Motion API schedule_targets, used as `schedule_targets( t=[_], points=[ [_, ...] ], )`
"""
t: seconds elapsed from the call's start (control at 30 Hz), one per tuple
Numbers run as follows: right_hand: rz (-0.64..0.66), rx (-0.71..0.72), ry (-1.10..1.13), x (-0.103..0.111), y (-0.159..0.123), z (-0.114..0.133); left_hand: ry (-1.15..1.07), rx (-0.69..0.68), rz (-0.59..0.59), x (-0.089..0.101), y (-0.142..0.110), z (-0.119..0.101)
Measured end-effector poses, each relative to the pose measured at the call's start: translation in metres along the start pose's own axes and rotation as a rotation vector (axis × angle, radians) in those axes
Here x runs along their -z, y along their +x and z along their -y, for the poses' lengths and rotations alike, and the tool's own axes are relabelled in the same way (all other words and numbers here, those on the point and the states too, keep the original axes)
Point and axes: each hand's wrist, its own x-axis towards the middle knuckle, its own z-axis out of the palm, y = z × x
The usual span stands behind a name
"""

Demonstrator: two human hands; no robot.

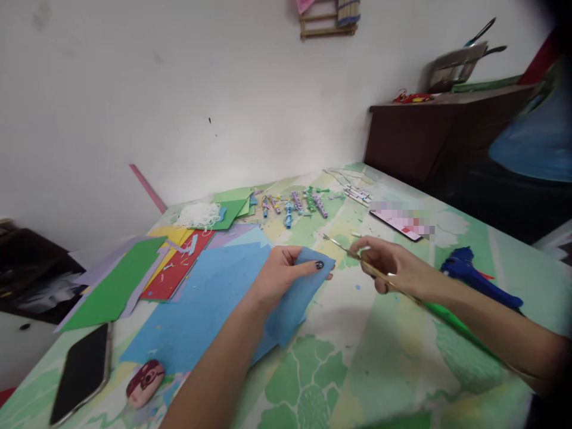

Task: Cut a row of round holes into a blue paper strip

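Note:
My left hand (286, 271) pinches a piece of blue craft sheet (290, 307) between thumb and fingers, its corner raised off the table. Below and left of it lies a larger blue sheet (192, 304). In my right hand (386, 265) is a slim pair of metal scissors (338, 245), tips pointing left toward the blue piece but apart from it. The handle part is mostly covered by my fingers. Beyond my hands, several small decorated rolls, among them a blue roll (288, 215) and a purple roll (320, 206), lie on the table.
Red (172, 277) and green sheets (118, 283) lie at left, with white string (199, 215) behind. A black phone (83, 372) and pink mouse-shaped object (145, 383) lie near left. At right are another phone (397, 223), a blue glue gun (478, 277) and white sticks (357, 195).

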Motion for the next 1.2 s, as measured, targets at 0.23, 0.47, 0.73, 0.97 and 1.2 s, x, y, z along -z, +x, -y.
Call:
schedule_targets(
  t=[0.23, 0.47, 0.73, 0.97, 1.2],
  points=[
    [0.025, 0.058, -0.155, -0.016, -0.018, -0.002, 0.013, 0.007, 0.056, -0.007, -0.004, 0.000],
    [-0.046, 0.040, -0.193, -0.025, -0.017, 0.001, -0.064, 0.038, 0.066, -0.013, -0.005, -0.001],
    [-0.013, 0.034, -0.207, -0.023, -0.014, -0.002, -0.019, 0.065, 0.059, -0.011, -0.004, 0.003],
    [-0.003, 0.014, -0.192, -0.022, -0.015, -0.002, 0.003, 0.069, 0.059, -0.008, -0.003, 0.003],
    [0.003, -0.028, -0.150, -0.022, -0.015, -0.009, 0.002, 0.092, 0.068, -0.009, -0.003, 0.000]
  ],
)
